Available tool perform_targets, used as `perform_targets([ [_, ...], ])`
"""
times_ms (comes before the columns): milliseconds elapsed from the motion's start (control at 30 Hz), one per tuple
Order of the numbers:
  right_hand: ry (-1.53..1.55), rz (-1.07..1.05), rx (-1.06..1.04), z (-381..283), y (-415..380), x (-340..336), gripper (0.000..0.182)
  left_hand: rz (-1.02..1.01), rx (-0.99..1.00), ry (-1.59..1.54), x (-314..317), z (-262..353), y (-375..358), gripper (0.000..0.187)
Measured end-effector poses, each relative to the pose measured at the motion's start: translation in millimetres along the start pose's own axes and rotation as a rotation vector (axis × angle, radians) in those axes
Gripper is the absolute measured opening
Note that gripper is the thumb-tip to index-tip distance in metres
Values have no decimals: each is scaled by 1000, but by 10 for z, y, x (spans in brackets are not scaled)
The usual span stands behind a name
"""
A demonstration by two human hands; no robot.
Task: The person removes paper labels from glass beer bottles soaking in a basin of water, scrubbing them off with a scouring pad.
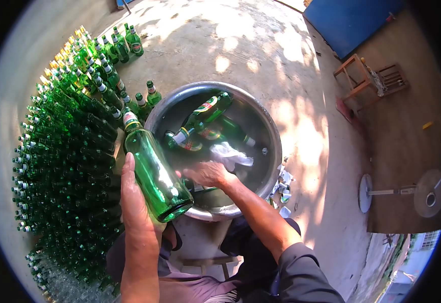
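Observation:
My left hand (138, 194) is wrapped round a green glass beer bottle (156, 171), tilted with its neck up and away from me and its base toward me. The bottle's side looks bare and wet, and a label remains on its neck. Over the near part of a metal basin (213, 215) of water, my right hand (208, 174) is close to the bottle's side; its fingers are smeared by motion. A white cloth (230, 154) lies in the water just beyond that hand. Several labelled green bottles, one on top (209, 110), lie in the basin.
A dense mass of upright green bottles (74, 146) fills the floor at my left. Torn label scraps (283, 187) lie right of the basin. Farther right are a wooden stool (354, 76) and a standing fan (392, 192). A blue panel (349, 22) stands at the back right.

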State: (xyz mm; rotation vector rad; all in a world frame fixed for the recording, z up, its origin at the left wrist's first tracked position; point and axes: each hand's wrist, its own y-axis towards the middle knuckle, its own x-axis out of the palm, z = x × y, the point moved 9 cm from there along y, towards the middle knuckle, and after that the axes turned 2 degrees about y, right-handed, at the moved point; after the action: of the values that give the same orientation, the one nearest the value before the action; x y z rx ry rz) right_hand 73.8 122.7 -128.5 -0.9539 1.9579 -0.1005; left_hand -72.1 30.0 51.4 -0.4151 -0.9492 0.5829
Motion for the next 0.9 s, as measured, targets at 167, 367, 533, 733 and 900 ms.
perform_targets([
  [167,194,69,-70,29,248,181,65,-16,1,8,7,-64,-1,52],
  [367,57,-44,-1,-71,169,160,56,4,-34,-10,-25,-133,29,49],
  [533,163,-103,30,4,258,239,54,-49,-6,-2,52,-122,-23,45],
  [733,115,-27,26,-24,290,177,51,-31,-15,-49,136,-116,-100,40],
  [900,22,-218,-77,22,479,414,52,-21,-41,-36,110,-165,-103,40],
])
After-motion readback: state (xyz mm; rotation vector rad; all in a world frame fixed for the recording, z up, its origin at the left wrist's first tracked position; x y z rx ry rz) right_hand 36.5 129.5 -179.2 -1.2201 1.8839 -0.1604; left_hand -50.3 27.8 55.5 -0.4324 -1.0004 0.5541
